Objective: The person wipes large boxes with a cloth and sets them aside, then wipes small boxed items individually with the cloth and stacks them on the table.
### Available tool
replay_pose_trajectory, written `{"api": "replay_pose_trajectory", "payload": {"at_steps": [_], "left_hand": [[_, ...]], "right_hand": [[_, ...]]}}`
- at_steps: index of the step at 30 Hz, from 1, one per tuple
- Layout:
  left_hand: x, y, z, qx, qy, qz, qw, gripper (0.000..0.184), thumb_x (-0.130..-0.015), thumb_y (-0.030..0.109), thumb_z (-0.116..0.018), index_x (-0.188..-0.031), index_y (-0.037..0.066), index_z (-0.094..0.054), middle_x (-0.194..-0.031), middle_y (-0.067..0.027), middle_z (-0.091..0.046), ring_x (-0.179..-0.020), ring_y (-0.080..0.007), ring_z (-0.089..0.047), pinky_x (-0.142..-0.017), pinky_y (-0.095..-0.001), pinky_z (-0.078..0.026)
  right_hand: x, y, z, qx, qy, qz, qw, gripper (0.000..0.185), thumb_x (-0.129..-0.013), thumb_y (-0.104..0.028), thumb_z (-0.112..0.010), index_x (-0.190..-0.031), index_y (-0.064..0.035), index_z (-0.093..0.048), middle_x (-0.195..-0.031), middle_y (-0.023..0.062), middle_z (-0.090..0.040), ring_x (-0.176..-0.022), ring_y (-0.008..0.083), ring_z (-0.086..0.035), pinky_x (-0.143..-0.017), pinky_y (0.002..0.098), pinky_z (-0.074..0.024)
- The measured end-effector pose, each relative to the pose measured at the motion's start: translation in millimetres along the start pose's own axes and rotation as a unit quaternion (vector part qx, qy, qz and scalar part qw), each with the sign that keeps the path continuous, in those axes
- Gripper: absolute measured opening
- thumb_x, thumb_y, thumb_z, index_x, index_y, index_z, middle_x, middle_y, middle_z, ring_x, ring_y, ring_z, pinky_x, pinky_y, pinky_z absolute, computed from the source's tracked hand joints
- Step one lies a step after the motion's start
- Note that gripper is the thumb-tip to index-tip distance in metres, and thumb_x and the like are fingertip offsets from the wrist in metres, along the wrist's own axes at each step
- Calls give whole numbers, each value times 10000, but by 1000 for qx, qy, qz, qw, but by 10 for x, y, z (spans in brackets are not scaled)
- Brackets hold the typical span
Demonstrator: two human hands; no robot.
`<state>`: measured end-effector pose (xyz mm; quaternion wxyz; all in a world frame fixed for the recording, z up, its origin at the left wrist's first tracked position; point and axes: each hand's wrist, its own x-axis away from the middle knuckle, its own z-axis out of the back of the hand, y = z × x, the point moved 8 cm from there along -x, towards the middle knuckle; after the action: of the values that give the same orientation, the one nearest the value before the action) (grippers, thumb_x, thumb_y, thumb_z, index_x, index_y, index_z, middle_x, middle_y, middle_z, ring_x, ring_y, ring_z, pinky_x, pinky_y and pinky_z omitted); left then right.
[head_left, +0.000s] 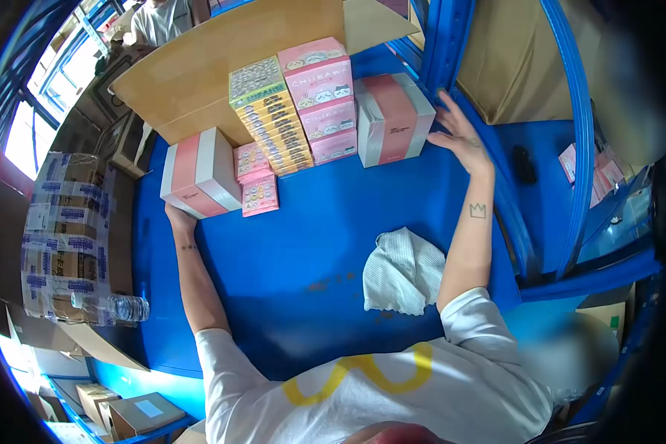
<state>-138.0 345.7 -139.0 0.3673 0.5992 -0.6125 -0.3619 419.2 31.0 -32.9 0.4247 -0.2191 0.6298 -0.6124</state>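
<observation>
My left hand (178, 217) is at the lower left side of a white box with a pink band (197, 177); its fingers are mostly hidden by that box. My right hand (462, 138) is held with fingers apart beside a second white box with a pink band (396, 122), thumb close to its right side; whether they touch I cannot tell. Between the boxes stand a column of pink Chiikawa boxes (325, 103) and a stack of yellow boxes with a green-edged top (274, 118). Small pink packets (260, 195) lie against the left box.
A crumpled pale cloth (405, 271) lies on the blue tabletop (296, 251). An open carton (200, 70) stands behind the goods. To the left are a taped carton (70, 237) and a plastic bottle (128, 308). A blue metal post (449, 48) rises at the right; another person (163, 22) is beyond.
</observation>
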Motion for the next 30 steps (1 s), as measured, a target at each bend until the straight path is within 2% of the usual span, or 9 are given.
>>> {"api": "replay_pose_trajectory", "payload": {"at_steps": [5, 9, 14, 19, 25, 30], "left_hand": [[39, 63, -47, -19, 13, -9, 1000, 472, -1024, 271, -322, -1411, 22, -423, -1372, -179, -522, -1194, -331, -554, -992, -441, -464], [14, 45, -52, -21, -33, -28, 999, 476, -1029, 286, -317, -1415, 25, -416, -1371, -180, -521, -1192, -337, -554, -987, -446, -466], [99, 87, -97, -51, -4, -31, 998, 477, -1030, 289, -312, -1417, 27, -413, -1368, -181, -523, -1191, -339, -554, -985, -447, -466], [152, 102, -142, -48, 19, -32, 998, 480, -1031, 287, -303, -1418, 23, -410, -1368, -185, -521, -1195, -338, -552, -981, -443, -470], [173, 111, -175, -68, 20, -42, 997, 481, -1031, 283, -296, -1416, 17, -410, -1367, -186, -521, -1199, -338, -549, -979, -441, -472], [132, 77, -168, -40, -4, -40, 998, 481, -1030, 278, -297, -1415, 13, -407, -1368, -186, -521, -1195, -335, -551, -977, -443, -475]], "right_hand": [[-180, 333, -244, -65, 17, 51, 996, 741, -740, -120, -785, -1399, -48, -454, -1375, 194, -512, -1216, 320, -512, -1022, 369, -396], [-170, 590, -461, -50, -58, -21, 997, 612, -772, -112, -750, -1343, -87, -531, -1286, 145, -592, -1169, 308, -553, -1021, 368, -401], [-189, 761, -482, -40, -50, -47, 997, 596, -766, -168, -782, -1309, -84, -553, -1207, 109, -644, -1117, 276, -591, -998, 346, -414], [-189, 753, -496, -57, -39, -75, 995, 683, -701, -130, -832, -1309, -27, -537, -1205, 137, -652, -1073, 272, -613, -950, 320, -436], [-203, 743, -516, -84, -34, -51, 995, 673, -689, -147, -847, -1285, -24, -558, -1170, 134, -668, -1049, 264, -626, -934, 319, -446], [-177, 802, -498, -57, -28, -93, 994, 688, -674, -151, -858, -1281, -24, -560, -1172, 134, -667, -1049, 270, -630, -925, 324, -453]]}}
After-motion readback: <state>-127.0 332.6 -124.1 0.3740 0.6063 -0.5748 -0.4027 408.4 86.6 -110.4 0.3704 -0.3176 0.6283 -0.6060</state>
